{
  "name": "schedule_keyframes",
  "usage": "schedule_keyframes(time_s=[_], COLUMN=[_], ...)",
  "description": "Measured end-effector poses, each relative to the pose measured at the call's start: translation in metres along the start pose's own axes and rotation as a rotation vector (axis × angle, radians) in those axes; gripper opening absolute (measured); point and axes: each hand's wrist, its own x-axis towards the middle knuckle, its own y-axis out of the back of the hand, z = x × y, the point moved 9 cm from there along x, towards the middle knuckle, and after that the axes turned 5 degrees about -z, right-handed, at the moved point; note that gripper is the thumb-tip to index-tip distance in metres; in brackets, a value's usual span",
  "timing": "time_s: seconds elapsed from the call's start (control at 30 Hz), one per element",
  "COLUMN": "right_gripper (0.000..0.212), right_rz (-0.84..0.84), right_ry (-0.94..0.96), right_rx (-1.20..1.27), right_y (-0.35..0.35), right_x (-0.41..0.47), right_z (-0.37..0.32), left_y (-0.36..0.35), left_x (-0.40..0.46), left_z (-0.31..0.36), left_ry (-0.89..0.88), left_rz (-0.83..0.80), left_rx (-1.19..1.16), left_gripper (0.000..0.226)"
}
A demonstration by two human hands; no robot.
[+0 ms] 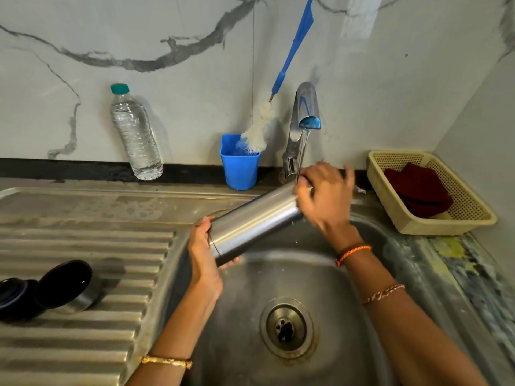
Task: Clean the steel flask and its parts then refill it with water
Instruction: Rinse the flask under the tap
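The steel flask (252, 222) lies tilted over the sink basin (348, 288), its mouth end raised toward the tap (302, 118). A thin stream of water runs from the tap down onto that end. My left hand (202, 250) grips the flask's base. My right hand (324, 196) is wrapped over the mouth end and looks blurred; the mouth itself is hidden under it. On the ribbed drainboard (83, 274) at the left lie the steel cup lid (69, 285) and a dark stopper (12, 295).
A blue cup (239, 168) holding a blue-handled bottle brush (260, 132) stands behind the sink. A plastic water bottle (133, 135) stands at the wall on the left. A beige basket (459, 213) with a dark red cloth (418, 190) sits on the right counter. The drain (287, 327) lies mid-basin.
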Motion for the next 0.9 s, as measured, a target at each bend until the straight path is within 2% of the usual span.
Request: schedule_keyframes(time_s=[0.03,0.07,0.17,0.2,0.23,0.33,0.4,0.43,0.53,0.57,0.6,0.63,0.73,0.77,0.8,0.9], right_gripper=[0.045,0.044,0.042,0.042,0.041,0.039,0.042,0.044,0.052,0.053,0.05,0.046,0.044,0.045,0.044,0.041], right_rz=[0.018,0.01,-0.101,-0.097,-0.063,0.059,0.101,0.067,-0.096,-0.085,-0.04,0.004,0.113,0.128,0.093,-0.04], right_ry=[0.018,0.114,0.634,0.704,0.679,0.315,0.267,0.36,0.862,0.917,0.863,0.726,0.228,0.175,0.212,0.665], right_rx=[-0.046,-0.089,-0.146,-0.146,-0.149,-0.096,-0.139,-0.156,-0.213,-0.229,-0.217,-0.193,-0.142,-0.159,-0.168,-0.174], right_y=[-0.004,-0.012,-0.035,-0.03,-0.023,0.011,0.006,-0.007,-0.041,-0.037,-0.026,-0.014,0.019,0.016,0.005,-0.03], right_x=[-0.006,-0.014,-0.05,-0.046,-0.033,0.007,-0.002,-0.014,-0.069,-0.066,-0.049,-0.025,0.015,0.01,0.0,-0.053], right_z=[-0.013,-0.038,-0.109,-0.108,-0.094,-0.033,-0.035,-0.057,-0.124,-0.123,-0.112,-0.093,-0.035,-0.036,-0.052,-0.118], left_y=[-0.004,-0.01,-0.028,-0.029,-0.025,-0.01,-0.014,-0.02,-0.033,-0.032,-0.026,-0.019,-0.01,-0.014,-0.02,-0.038], left_x=[-0.001,-0.003,-0.011,-0.013,-0.012,-0.006,-0.006,-0.008,-0.012,-0.011,-0.009,-0.005,0.003,0.002,0.0,-0.009], left_z=[-0.002,-0.006,-0.021,-0.021,-0.019,-0.007,-0.008,-0.011,-0.026,-0.028,-0.026,-0.022,-0.011,-0.013,-0.018,-0.035], left_ry=[0.029,0.066,0.17,0.167,0.145,0.07,0.083,0.104,0.191,0.206,0.199,0.178,0.136,0.157,0.187,0.291], left_rz=[-0.008,-0.018,-0.052,-0.055,-0.042,0.0,-0.022,-0.042,-0.098,-0.1,-0.088,-0.068,-0.048,-0.057,-0.067,-0.096], left_rx=[-0.011,-0.023,-0.073,-0.072,-0.066,-0.055,-0.063,-0.082,-0.151,-0.158,-0.15,-0.144,-0.125,-0.133,-0.142,-0.207], left_gripper=[0.022,0.022,0.025,0.026,0.025,0.022,0.022,0.024,0.034,0.034,0.032,0.029,0.025,0.025,0.026,0.033])
